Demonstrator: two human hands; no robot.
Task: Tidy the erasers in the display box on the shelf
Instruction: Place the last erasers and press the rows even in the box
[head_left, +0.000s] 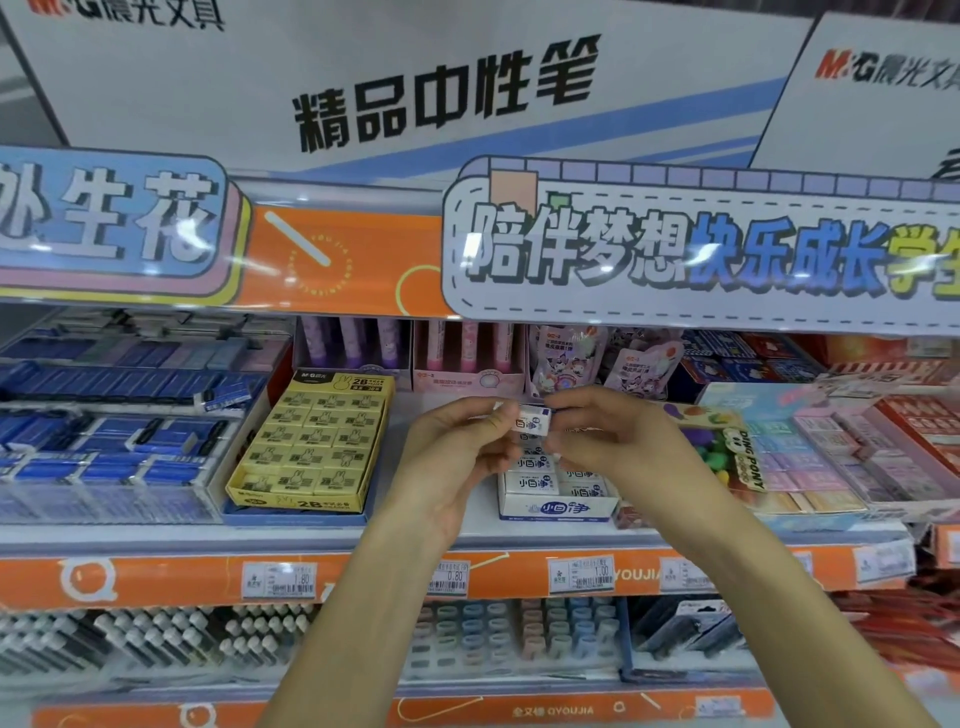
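A small white eraser (532, 420) with blue print is held in the air between both hands, just above the white display box (558, 508) on the middle shelf. My left hand (457, 447) pinches its left end with thumb and fingers. My right hand (608, 436) grips its right end from the other side. The box holds several white erasers (532, 483) in rows; its back rows are hidden behind my hands.
A yellow box of 2B erasers (311, 447) stands left of the white box, with blue erasers (114, 441) further left. Pastel erasers (810, 457) fill trays on the right. An orange shelf edge (156, 579) carries price tags; pens fill the shelf below.
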